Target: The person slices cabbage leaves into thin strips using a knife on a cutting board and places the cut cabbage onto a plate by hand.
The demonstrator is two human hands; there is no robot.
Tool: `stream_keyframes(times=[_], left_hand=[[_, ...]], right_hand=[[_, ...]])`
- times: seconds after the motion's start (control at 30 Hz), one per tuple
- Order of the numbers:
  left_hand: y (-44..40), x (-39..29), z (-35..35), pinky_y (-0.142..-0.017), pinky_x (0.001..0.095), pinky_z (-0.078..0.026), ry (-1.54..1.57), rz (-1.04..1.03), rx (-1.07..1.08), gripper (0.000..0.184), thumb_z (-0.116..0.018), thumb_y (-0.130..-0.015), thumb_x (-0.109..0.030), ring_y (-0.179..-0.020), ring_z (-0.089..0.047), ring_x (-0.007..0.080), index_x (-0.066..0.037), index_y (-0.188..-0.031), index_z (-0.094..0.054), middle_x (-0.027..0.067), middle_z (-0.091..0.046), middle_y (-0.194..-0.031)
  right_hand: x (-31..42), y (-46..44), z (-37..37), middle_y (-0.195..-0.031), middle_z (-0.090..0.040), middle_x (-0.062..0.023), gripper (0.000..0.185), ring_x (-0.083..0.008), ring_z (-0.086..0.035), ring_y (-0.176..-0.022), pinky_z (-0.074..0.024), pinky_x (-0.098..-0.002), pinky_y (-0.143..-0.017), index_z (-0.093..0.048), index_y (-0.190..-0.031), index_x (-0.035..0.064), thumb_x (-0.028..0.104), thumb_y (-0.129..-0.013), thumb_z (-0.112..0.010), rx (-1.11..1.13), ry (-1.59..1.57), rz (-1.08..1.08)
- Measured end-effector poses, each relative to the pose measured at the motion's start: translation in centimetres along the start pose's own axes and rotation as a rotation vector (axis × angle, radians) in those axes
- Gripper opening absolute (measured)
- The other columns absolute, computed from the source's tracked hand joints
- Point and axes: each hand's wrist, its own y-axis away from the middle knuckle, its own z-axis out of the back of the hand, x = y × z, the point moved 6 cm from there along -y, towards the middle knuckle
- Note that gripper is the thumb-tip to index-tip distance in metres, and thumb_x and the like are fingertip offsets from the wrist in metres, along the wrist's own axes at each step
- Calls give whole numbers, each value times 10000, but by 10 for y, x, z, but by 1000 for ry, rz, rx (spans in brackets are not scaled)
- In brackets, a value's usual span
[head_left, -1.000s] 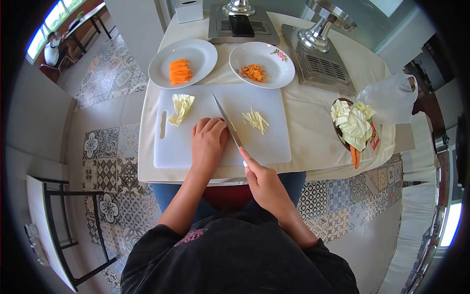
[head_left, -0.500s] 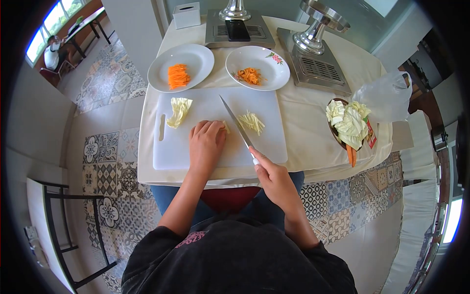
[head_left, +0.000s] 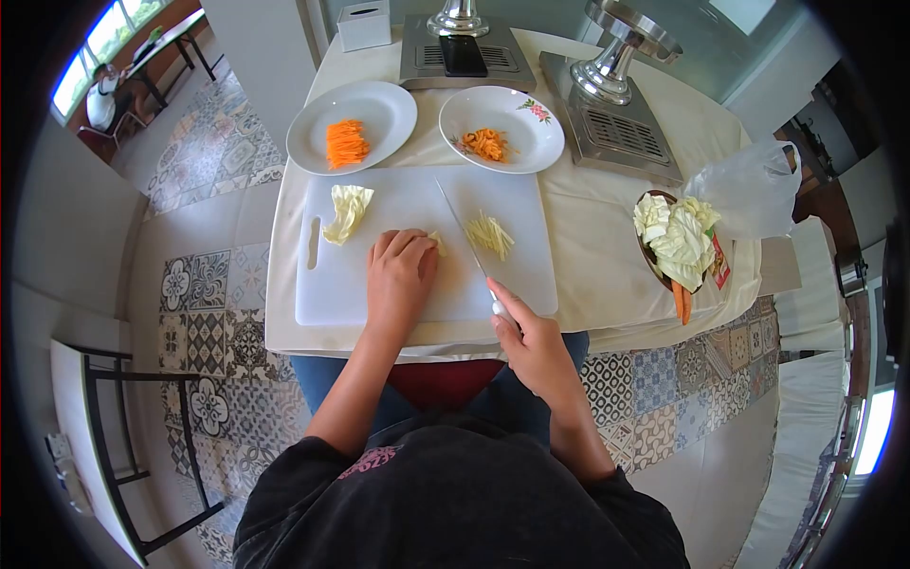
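The right hand (head_left: 533,341) has its fingers wrapped around the handle of a knife (head_left: 464,229), whose blade slants over the white cutting board (head_left: 379,302) between the left hand (head_left: 400,270) and a small pile of cabbage strips (head_left: 489,237). The left hand's curled fingers grasp a cabbage piece (head_left: 436,242) against the board, near a loose cabbage leaf (head_left: 348,213). Carrot strips (head_left: 346,144) lie on a plate (head_left: 387,119) on the tabletop (head_left: 607,213).

Board (head_left: 332,299): white. Blade (head_left: 463,229): silver-grey; handle (head_left: 500,308): white. Cabbage leaf (head_left: 348,213): pale yellow-green. Carrot strips (head_left: 347,144): bright orange; plate (head_left: 391,112): plain white. Second plate (head_left: 536,147): white, pink-and-green floral (near rim). Cloth (head_left: 597,223): cream. Shirt (head_left: 474,493): black, pink print.
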Motion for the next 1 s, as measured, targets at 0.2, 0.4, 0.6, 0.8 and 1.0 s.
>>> stream_keyframes(times=[0.2,0.4,0.6,0.8,1.0], left_hand=[[-1,0,0,-948,435,-460,-21,-4,20,96,-720,-836,-80,-1052,-626,283,-73,-930,-699,46,-728,-1029],[-1,3,-2,-946,433,-458,-44,27,50,88,-711,-845,-96,-1048,-631,281,-82,-931,-697,46,-731,-1029],[-2,0,0,-957,438,-450,-61,16,34,117,-697,-859,-110,-1054,-630,288,-82,-972,-694,50,-730,-1061],[-2,0,0,-956,442,-451,-61,26,46,121,-697,-859,-111,-1056,-630,291,-78,-976,-692,54,-729,-1067],[-2,1,-1,-954,442,-452,-58,26,42,120,-697,-860,-114,-1055,-630,291,-76,-974,-697,55,-731,-1057]], right_hand=[[3,2,-6,-780,-606,-199,454,-244,-524,-634,-481,-318,-684,-498,-1458,64,94,-1009,-557,37,-29,38],[10,5,-29,-863,-649,-275,463,-444,-640,-793,-507,-388,-731,-445,-1488,67,103,-1032,-513,119,-52,-13],[15,3,-33,-824,-641,-277,470,-449,-642,-787,-498,-445,-722,-448,-1486,62,102,-1023,-514,64,22,95],[14,-2,-38,-744,-615,-269,489,-445,-626,-709,-477,-480,-677,-437,-1494,46,88,-1013,-511,16,88,195],[18,-6,-38,-722,-606,-264,503,-445,-613,-674,-478,-482,-671,-425,-1504,50,86,-1010,-512,56,94,99]])
